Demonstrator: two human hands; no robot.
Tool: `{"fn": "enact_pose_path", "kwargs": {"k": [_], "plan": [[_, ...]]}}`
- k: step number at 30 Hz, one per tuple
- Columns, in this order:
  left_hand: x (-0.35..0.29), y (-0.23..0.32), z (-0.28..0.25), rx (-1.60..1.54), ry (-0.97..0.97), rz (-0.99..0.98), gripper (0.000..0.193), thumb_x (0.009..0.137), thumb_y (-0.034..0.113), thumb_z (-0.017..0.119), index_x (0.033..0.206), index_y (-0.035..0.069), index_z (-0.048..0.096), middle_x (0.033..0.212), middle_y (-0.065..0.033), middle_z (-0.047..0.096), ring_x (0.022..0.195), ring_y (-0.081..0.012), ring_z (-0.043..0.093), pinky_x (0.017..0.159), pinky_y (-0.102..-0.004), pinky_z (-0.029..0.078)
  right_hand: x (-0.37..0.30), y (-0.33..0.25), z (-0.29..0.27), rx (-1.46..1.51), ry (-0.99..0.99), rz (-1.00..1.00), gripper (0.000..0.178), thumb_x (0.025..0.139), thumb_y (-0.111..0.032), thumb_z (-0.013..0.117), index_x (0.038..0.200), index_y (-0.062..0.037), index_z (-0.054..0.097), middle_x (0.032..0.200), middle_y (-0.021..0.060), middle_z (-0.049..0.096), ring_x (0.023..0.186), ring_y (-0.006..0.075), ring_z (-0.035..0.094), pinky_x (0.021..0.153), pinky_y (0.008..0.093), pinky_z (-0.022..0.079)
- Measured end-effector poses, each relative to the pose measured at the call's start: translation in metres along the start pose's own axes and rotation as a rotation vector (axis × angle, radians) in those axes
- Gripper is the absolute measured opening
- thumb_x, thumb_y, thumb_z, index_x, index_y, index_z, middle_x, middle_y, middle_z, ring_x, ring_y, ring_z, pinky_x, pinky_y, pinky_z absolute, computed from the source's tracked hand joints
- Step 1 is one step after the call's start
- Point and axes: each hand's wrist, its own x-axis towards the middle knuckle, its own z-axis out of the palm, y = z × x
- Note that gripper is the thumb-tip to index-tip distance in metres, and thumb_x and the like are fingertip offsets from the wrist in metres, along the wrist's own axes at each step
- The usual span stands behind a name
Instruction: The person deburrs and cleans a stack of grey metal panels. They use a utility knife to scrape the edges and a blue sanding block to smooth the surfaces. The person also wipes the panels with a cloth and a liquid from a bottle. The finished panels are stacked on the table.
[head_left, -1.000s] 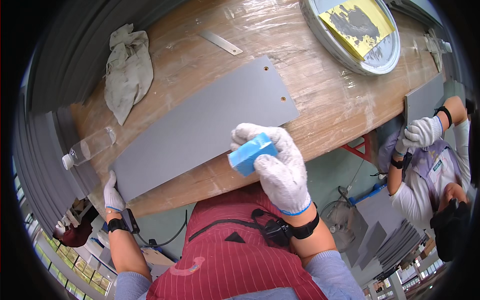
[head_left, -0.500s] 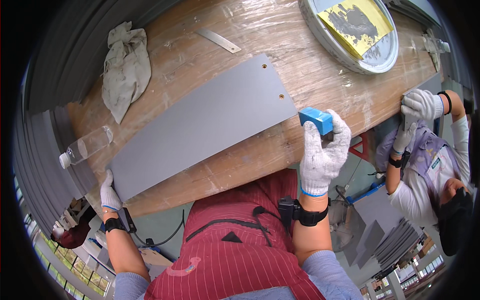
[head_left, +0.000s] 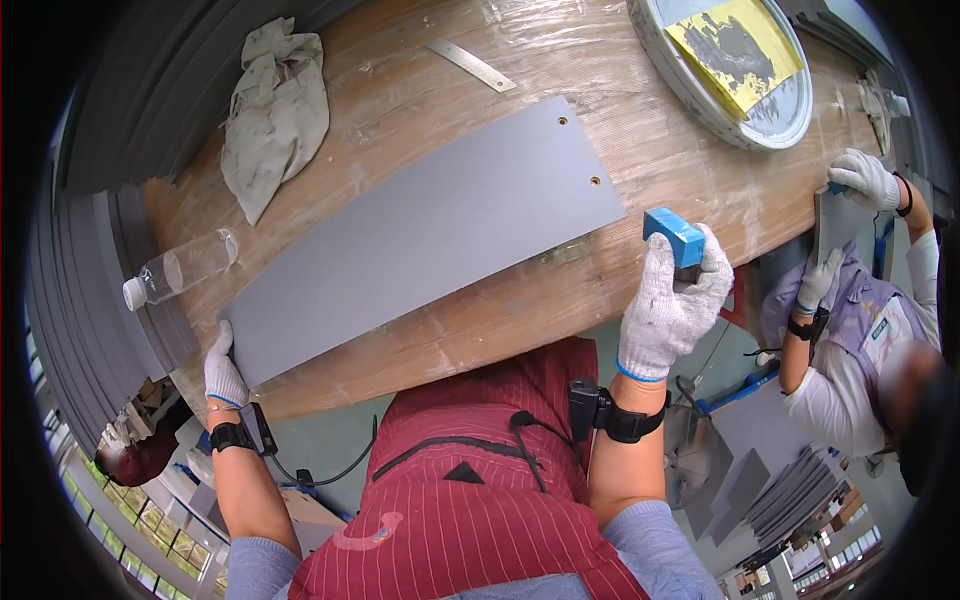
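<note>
A long grey panel (head_left: pixel 420 240) lies slantwise on the table, its upper edge curved and two brass-coloured inserts set near its right end. My left hand (head_left: pixel 224 368), in a white knit glove, grips the panel's left end; some of its fingers are hidden by the panel. Just off the panel's right corner, my gloved right hand (head_left: pixel 675 300) pinches a blue sanding block (head_left: pixel 674 238) between thumb and fingers. The block is held up, apart from the panel.
Around the panel on the wooden table (head_left: pixel 400 120) are a stained cloth (head_left: pixel 275 120), a metal ruler (head_left: pixel 470 64), a clear bottle (head_left: pixel 185 268) and a tub lid (head_left: pixel 690 85) bearing a yellow putty-smeared sheet (head_left: pixel 740 52). A gloved co-worker (head_left: pixel 850 320) handles another grey panel at right.
The view has shifted, so the table things appear farther right. My right hand with the block is slightly farther from the panel's corner. The co-worker's hands have moved apart, showing a blue block.
</note>
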Motion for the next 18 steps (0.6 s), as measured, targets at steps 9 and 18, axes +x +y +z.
{"fn": "enact_pose_path", "kwargs": {"k": [9, 18], "plan": [[-0.004, 0.002, 0.007, -0.049, -0.03, 0.012, 0.053, 0.097, 0.039, 0.066, 0.128, -0.004, 0.059, 0.118, -0.0134, 0.068, 0.102, -0.0241, 0.067, 0.089, -0.0367, 0.057, -0.084, -0.035, 0.02, -0.025, -0.441, -0.431, 0.049, 0.074, -0.011, 0.086, 0.115, -0.0052, 0.061, 0.106, 0.0135, 0.065, 0.097, 0.0304, 0.064, 0.088, 0.0389, 0.052], [0.003, -0.005, -0.003, -0.034, 0.014, 0.103, 0.048, 0.096, 0.035, 0.069, 0.122, -0.005, 0.065, 0.113, -0.0103, 0.07, 0.094, -0.0182, 0.066, 0.083, -0.03, 0.055, -0.099, -0.032, 0.039, -0.054, -0.194, -0.314, 0.041, 0.081, -0.002, 0.081, 0.116, 0.0008, 0.06, 0.107, 0.0116, 0.062, 0.096, 0.0217, 0.061, 0.088, 0.0343, 0.05]]}}
